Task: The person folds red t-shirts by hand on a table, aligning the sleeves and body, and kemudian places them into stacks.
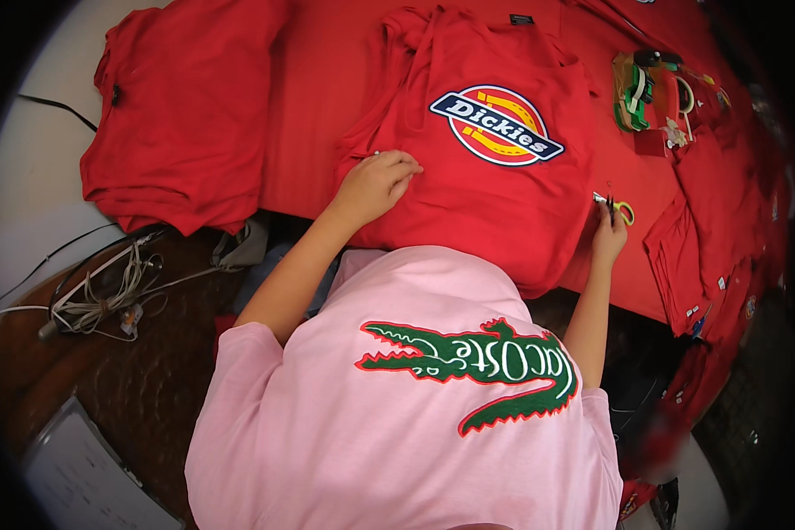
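Observation:
A red shirt (389,216) with a large round logo lies spread in front of me, its front edge hanging toward my lap. My left hand (380,187) lies on its left side, fingers bent together and closed on the fabric. A small pale spot shows by the knuckles. Past the shirt's right edge, my right hand (609,238) is closed at a pair of small scissors (626,212) with yellow-green handles. The silver end points left, and a dark part shows by my fingertips. My fingers hide some of the scissors.
A stack of folded red garments (185,115) sits on the left of the red-covered table (314,97). At the far right stands a box of small tools (649,93), with more red garments (715,212) nearby. Tangled cables (110,287) hang at the lower left.

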Demonstrator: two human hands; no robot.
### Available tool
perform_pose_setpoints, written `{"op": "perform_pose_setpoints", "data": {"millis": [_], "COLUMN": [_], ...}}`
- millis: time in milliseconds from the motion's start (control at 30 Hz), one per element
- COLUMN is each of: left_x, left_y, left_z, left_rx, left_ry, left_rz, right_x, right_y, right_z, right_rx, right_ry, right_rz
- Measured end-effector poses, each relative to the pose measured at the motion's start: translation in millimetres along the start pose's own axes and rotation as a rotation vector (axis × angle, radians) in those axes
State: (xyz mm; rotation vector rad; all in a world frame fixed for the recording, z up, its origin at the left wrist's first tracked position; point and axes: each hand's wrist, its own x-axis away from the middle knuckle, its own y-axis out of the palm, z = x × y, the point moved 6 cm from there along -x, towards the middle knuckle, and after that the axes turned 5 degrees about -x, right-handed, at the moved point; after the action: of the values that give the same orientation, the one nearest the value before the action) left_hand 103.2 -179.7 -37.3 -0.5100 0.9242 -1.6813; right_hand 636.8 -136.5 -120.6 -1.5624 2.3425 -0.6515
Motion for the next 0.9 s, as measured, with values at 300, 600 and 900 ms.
{"op": "perform_pose_setpoints", "data": {"millis": [300, 600, 900], "left_x": [-57.9, 14.6, 129.5], "left_y": [-34.3, -131.5, -78.4], "left_z": [-19.1, -91.0, -110.2], "left_rx": [-0.189, 0.387, 0.381], "left_ry": [-0.195, -0.545, -0.811], "left_rz": [-0.063, 0.001, -0.468], "right_x": [-29.8, 39.2, 154.5], "right_y": [82.0, 40.7, 40.2], "right_z": [-104.1, -160.4, -67.0], "right_rx": [-0.04, -0.836, -0.154], "right_ry": [-0.039, 0.179, 0.761], "right_rz": [-0.219, -0.274, -0.812]}}
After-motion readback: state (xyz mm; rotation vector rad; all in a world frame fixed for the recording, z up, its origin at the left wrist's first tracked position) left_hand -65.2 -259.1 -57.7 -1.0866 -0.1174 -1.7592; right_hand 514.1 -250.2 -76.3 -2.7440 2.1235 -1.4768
